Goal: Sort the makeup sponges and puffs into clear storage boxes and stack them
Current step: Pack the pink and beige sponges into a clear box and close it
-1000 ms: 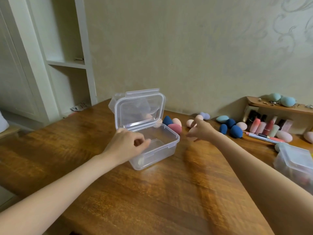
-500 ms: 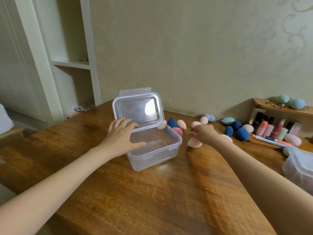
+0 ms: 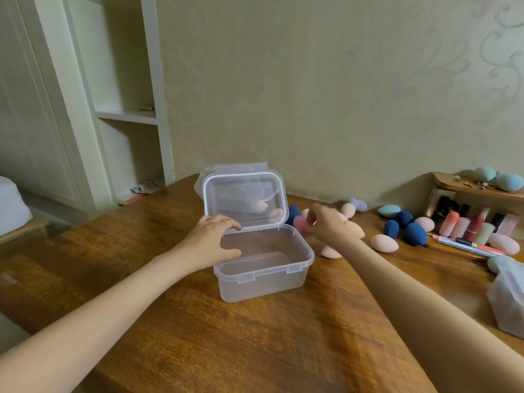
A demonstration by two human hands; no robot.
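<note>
Grip: right hand [image 3: 329, 226] pinches a pink makeup sponge [image 3: 300, 224] between thumb and fingertips, just off the far right corner of the open clear storage box [image 3: 265, 269], not yet over its mouth. Left hand [image 3: 211, 241] rests on the box's left rim with the fingers loosely spread, thumb over the edge toward the inside; it steadies, it does not clamp.

Wooden table [image 3: 255, 336]: carries everything below.

Clear storage box: sits mid-table, lid [image 3: 243, 197] hinged up at the far side, interior bare as far as can be seen. Thin rigid plastic; judged light and liable to slide on the wood, so a steadying hand at the rim or wall is sensible.

Second clear box [image 3: 507, 299]: at the right edge, partly out of frame; contents cannot be told.

Loose sponges: peach sponges [image 3: 384, 243] right of the box, dark blue sponges [image 3: 415, 234] further right, teal sponges [image 3: 509, 182] on a small wooden shelf [image 3: 465, 188] at far right. Lipsticks [image 3: 465, 225] stand under that shelf.

Handling judgement, pink makeup sponge: very light, soft and compressible, matte surface, so little slip risk and no fragility. A light pinch across the widest part of the body should suffice; a hard squeeze only deforms it. It may bounce or roll if dropped from height, so release low inside the box.
</note>
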